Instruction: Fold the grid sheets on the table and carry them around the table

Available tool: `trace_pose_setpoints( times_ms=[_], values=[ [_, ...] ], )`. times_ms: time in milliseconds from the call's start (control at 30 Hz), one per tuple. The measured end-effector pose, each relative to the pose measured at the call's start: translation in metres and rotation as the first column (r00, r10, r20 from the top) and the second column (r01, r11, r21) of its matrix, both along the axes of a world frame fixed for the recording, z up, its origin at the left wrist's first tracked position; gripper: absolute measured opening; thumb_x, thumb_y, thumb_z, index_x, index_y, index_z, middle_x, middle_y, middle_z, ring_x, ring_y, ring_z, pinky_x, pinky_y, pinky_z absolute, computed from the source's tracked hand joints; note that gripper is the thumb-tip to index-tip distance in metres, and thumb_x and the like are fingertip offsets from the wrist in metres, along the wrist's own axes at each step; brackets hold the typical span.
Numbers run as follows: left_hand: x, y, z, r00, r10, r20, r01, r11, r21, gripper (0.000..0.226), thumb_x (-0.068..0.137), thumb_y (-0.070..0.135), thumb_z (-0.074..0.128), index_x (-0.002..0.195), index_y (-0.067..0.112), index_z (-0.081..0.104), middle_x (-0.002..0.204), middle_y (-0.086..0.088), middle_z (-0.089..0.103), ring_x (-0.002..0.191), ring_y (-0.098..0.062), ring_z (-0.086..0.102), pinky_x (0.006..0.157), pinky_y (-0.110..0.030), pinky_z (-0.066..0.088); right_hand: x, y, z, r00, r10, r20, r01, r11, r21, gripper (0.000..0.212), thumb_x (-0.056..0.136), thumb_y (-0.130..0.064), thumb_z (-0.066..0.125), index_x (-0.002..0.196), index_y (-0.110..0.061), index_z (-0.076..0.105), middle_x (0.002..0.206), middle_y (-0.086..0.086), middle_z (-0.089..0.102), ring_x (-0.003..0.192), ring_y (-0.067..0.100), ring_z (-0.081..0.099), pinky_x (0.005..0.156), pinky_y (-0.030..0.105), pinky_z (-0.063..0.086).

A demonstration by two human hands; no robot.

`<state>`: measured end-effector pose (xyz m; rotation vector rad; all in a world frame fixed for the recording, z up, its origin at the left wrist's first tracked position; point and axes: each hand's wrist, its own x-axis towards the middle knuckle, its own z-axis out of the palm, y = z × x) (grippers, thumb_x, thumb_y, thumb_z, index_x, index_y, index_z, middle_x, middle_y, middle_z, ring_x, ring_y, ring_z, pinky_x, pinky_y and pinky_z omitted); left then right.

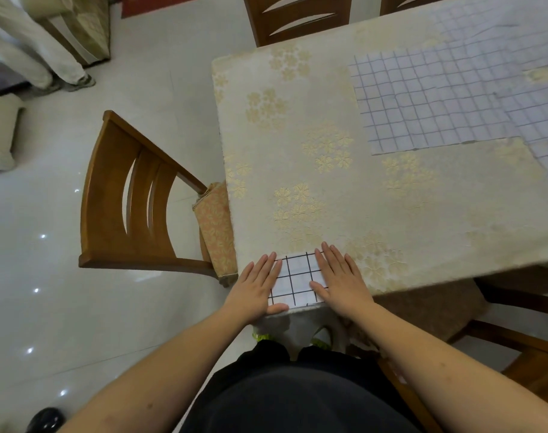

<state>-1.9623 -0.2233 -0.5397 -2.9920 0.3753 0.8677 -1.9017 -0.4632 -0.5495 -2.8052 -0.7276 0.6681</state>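
Note:
A small folded grid sheet (296, 280), white with black lines, lies at the near corner of the table (344, 189). My left hand (256, 287) lies flat on its left side with straight fingers, thumb along the near edge. My right hand (340, 278) presses flat on its right side. Farther back on the right a large unfolded grid sheet (422, 104) lies spread on the floral tablecloth, and more grid sheets (516, 32) overlap behind and beside it.
A wooden chair (132, 201) stands at the table's left side, another (297, 17) at the far end, and a third (485, 323) at the near right. A person's legs (38, 48) stand far left on the glossy tile floor.

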Motion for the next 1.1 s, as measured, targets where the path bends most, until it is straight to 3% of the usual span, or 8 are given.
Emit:
trace_pose_setpoints(
  times_ms=[33, 100, 267, 433, 533, 767, 1000, 1100],
  values=[
    [0.002, -0.001, 0.005, 1.0, -0.008, -0.01, 0.009, 1.0, 0.013, 0.101, 0.086, 0.079, 0.026, 0.152, 0.014, -0.015, 0.157, -0.005, -0.025, 0.145, -0.023, -0.02, 0.118, -0.042, -0.006, 0.003, -0.001, 0.004, 0.999, 0.017, -0.027, -0.017, 1.0, 0.003, 0.076, 0.095, -0.06, 0.018, 0.154, -0.02, -0.009, 0.161, 0.0, -0.019, 0.148, 0.015, -0.015, 0.117, 0.034, -0.012],
    [0.005, -0.003, 0.017, 0.999, 0.026, -0.019, -0.026, 1.0, -0.008, 0.097, 0.088, 0.074, 0.031, 0.153, 0.017, -0.013, 0.16, -0.004, -0.022, 0.148, -0.021, -0.017, 0.118, -0.042, -0.007, 0.01, -0.003, 0.018, 0.997, 0.045, -0.069, -0.045, 0.999, 0.005, 0.072, 0.099, -0.049, 0.032, 0.156, -0.02, -0.002, 0.163, 0.001, -0.012, 0.15, 0.017, -0.01, 0.119, 0.036, -0.004],
    [0.004, -0.007, 0.049, 0.969, 0.239, 0.058, -0.226, 0.958, -0.176, 0.065, 0.097, 0.05, 0.042, 0.152, 0.02, 0.025, 0.16, -0.004, 0.022, 0.145, -0.021, 0.022, 0.117, -0.038, 0.018, 0.015, 0.006, 0.055, 0.998, -0.008, -0.069, 0.013, 0.997, 0.08, 0.058, 0.101, -0.041, 0.04, 0.153, -0.02, 0.026, 0.161, 0.002, 0.02, 0.148, 0.02, 0.016, 0.119, 0.037, 0.012],
    [-0.015, 0.003, 0.08, 0.925, 0.377, 0.041, -0.365, 0.914, -0.179, 0.054, 0.098, 0.046, 0.044, 0.145, 0.022, 0.039, 0.146, -0.001, 0.045, 0.128, -0.021, 0.047, 0.103, -0.037, 0.041, 0.003, 0.043, 0.083, 0.995, -0.013, -0.095, 0.024, 0.993, 0.114, 0.054, 0.1, -0.042, 0.04, 0.15, -0.022, 0.032, 0.15, 0.003, 0.043, 0.133, 0.024, 0.044, 0.106, 0.039, 0.035],
    [-0.034, 0.017, 0.089, 0.902, 0.429, 0.053, -0.418, 0.896, -0.147, 0.055, 0.097, 0.051, 0.043, 0.144, 0.024, 0.04, 0.145, 0.002, 0.047, 0.128, -0.018, 0.047, 0.103, -0.036, 0.041, -0.011, 0.07, 0.095, 0.997, 0.057, -0.06, -0.051, 0.995, 0.086, 0.054, 0.1, -0.044, 0.039, 0.149, -0.023, 0.034, 0.147, 0.003, 0.046, 0.129, 0.025, 0.047, 0.104, 0.039, 0.038],
    [-0.092, 0.083, 0.118, 0.887, 0.451, 0.097, -0.436, 0.889, -0.142, 0.068, 0.091, 0.066, 0.037, 0.148, 0.028, 0.032, 0.153, 0.003, 0.036, 0.14, -0.017, 0.032, 0.117, -0.04, 0.023, -0.048, 0.129, 0.126, 0.979, 0.203, 0.01, -0.203, 0.979, -0.005, 0.051, 0.1, -0.047, 0.036, 0.145, -0.023, 0.039, 0.148, 0.001, 0.043, 0.132, 0.023, 0.041, 0.104, 0.038, 0.035],
    [-0.171, 0.166, 0.131, 0.846, 0.53, 0.061, -0.519, 0.844, -0.138, 0.074, 0.089, 0.071, 0.032, 0.149, 0.026, 0.032, 0.153, 0.002, 0.036, 0.139, -0.017, 0.033, 0.113, -0.038, 0.024, -0.112, 0.227, 0.143, 0.96, 0.281, -0.019, -0.281, 0.957, -0.065, 0.052, 0.099, -0.055, 0.029, 0.137, -0.024, 0.047, 0.135, 0.002, 0.054, 0.121, 0.024, 0.051, 0.095, 0.038, 0.042],
    [-0.21, 0.201, 0.132, 0.822, 0.568, 0.042, -0.56, 0.819, -0.126, 0.086, 0.08, 0.078, 0.017, 0.145, 0.026, 0.038, 0.148, 0.002, 0.041, 0.135, -0.017, 0.038, 0.11, -0.038, 0.029, -0.142, 0.274, 0.148, 0.951, 0.3, -0.075, -0.305, 0.95, -0.065, 0.054, 0.1, -0.055, 0.026, 0.139, -0.025, 0.046, 0.137, 0.003, 0.053, 0.123, 0.025, 0.05, 0.098, 0.041, 0.043]
  ],
)
